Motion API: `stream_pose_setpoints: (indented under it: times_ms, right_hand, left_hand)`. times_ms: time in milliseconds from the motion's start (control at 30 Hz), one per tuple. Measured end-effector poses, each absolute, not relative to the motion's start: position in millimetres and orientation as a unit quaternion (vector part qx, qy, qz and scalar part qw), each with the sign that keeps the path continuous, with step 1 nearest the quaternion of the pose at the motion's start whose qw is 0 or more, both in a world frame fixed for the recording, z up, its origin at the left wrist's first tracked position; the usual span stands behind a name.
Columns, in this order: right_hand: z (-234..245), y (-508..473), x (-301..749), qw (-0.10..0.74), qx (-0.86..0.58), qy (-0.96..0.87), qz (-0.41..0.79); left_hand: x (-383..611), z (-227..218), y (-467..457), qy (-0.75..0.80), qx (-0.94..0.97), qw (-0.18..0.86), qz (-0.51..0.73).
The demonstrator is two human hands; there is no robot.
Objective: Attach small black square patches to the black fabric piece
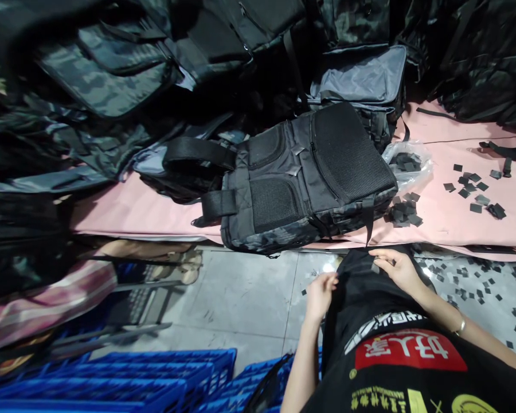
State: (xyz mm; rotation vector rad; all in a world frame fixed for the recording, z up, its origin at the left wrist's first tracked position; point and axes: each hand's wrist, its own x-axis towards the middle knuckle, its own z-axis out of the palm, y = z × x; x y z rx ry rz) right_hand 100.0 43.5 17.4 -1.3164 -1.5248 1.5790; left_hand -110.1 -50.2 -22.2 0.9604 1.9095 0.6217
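A dark camouflage backpack (303, 178) lies on its front at the near edge of the pink-covered table (447, 221), its mesh back panel facing up and its straps (198, 150) pointing left. My left hand (320, 292) is curled, pinching the black cloth of my apron (370, 298) just below the table edge. My right hand (395, 267) rests on the same cloth with fingers bent, pinching a small dark piece (375, 267). Both hands are below the backpack, not touching it.
More camouflage backpacks (112, 74) are piled behind and to the left. Small black squares (473, 186) lie scattered on the table and floor (468, 287), some in a clear plastic bag (406, 163). Blue plastic crates (155, 381) stand at the lower left. Another person's sandalled feet (184, 261) show under the table.
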Motion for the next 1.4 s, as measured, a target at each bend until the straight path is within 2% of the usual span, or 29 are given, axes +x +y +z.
stream_pose_setpoints:
  times_ms: [67,167,267,433,567,700,800,1033,1200,1400]
  right_hand:
    - [19.3,41.3,100.5,0.302,-0.5,-0.579,0.569]
    - [24.7,38.7,103.6,0.303,-0.525,-0.6,0.522]
    - [32.4,38.1,107.6,0.296,-0.529,-0.618,0.5]
    - [41.8,36.7,112.7,0.277,-0.5,-0.601,0.558]
    - [46.0,38.0,117.7,0.258,-0.519,-0.596,0.556]
    - [51.2,43.3,123.3,0.226,-0.471,-0.597,0.608]
    - [56.3,45.2,124.5,0.224,-0.46,-0.595,0.62]
    - [67.9,43.9,122.8,0.212,-0.454,-0.656,0.564]
    - [69.5,42.7,123.7,0.205,-0.433,-0.69,0.542]
    - [67.4,43.6,122.5,0.208,-0.486,-0.592,0.608]
  left_hand:
    - [-78.8,-4.8,-32.8,0.666,0.381,0.529,0.364]
    - [-42.8,14.3,-17.3,0.564,0.377,0.596,0.43]
    - [-26.5,22.1,-12.7,0.558,0.333,0.61,0.453]
    - [-26.2,31.4,-12.9,0.559,0.236,0.616,0.502]
    - [-27.6,41.9,-13.0,0.549,0.243,0.617,0.509]
    - [-26.4,47.4,-10.9,0.511,0.276,0.643,0.5]
    - [-26.0,48.4,-8.5,0.518,0.297,0.627,0.5]
    - [-24.6,47.8,-6.3,0.582,0.348,0.527,0.513]
    - [-21.1,47.9,-4.5,0.599,0.361,0.499,0.511]
    - [-18.6,50.3,-2.3,0.619,0.418,0.42,0.516]
